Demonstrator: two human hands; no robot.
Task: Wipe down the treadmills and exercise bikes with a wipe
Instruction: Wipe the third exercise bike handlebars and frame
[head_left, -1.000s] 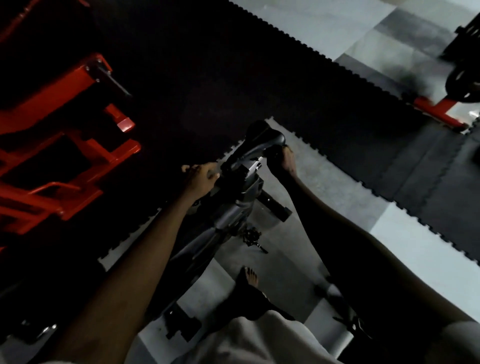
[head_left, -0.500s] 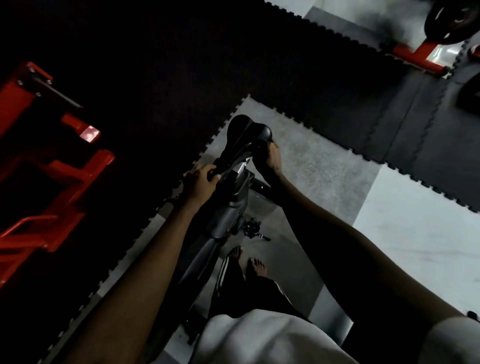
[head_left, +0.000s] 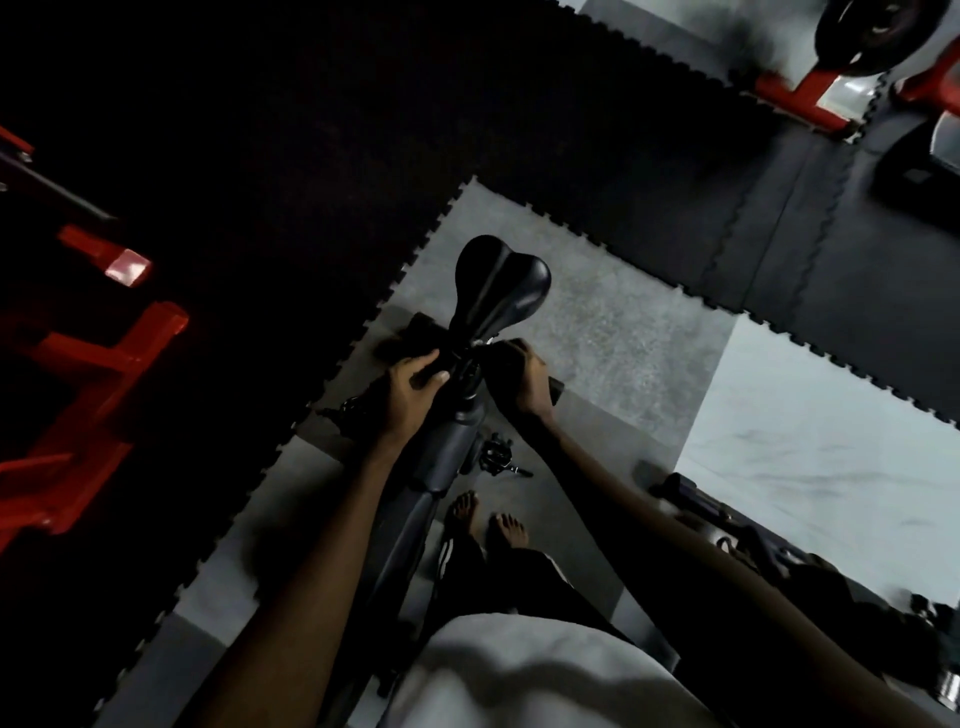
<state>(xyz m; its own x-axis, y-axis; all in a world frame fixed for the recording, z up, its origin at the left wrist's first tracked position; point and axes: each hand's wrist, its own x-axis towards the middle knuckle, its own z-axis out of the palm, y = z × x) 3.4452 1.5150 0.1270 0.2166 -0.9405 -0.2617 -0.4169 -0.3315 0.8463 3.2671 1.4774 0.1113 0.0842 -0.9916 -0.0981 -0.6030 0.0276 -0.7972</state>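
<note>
Bike saddle: left hand and right hand curl fingers round its underside, probably steadying it for wiping; wipe not discernible.

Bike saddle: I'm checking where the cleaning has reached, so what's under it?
Below the saddle nose, the left hand and right hand grip dark parts either side of the seat post. The saddle covers its clamp and underside; no wipe can be made out.

The saddle looks smooth, slightly glossy; the floor mats matt, rubbery; the red frame painted metal.
</note>
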